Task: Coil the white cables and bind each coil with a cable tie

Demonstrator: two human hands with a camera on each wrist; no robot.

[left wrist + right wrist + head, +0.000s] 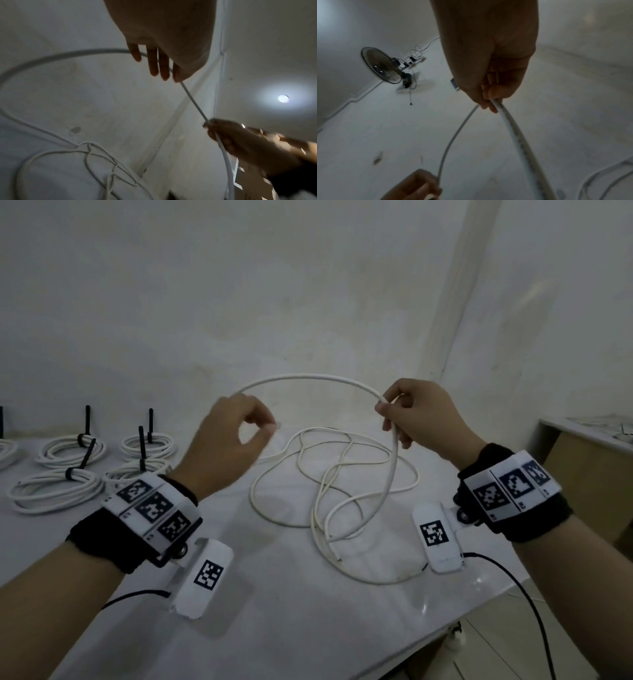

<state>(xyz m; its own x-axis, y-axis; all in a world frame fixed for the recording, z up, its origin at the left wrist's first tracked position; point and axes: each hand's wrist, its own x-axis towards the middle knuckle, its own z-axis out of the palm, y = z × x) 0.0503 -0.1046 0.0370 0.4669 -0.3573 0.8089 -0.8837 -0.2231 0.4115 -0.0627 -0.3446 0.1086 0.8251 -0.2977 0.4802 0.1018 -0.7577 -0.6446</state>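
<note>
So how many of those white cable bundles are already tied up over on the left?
4 in full view: back-left coil, back-right coil, front-left coil, and one behind the left wrist. A fifth is cut off at the frame edge.

A white table (pixel 308 628), a pedestal fan (pixel 385 67), and a ceiling lamp (pixel 283 98).
</note>
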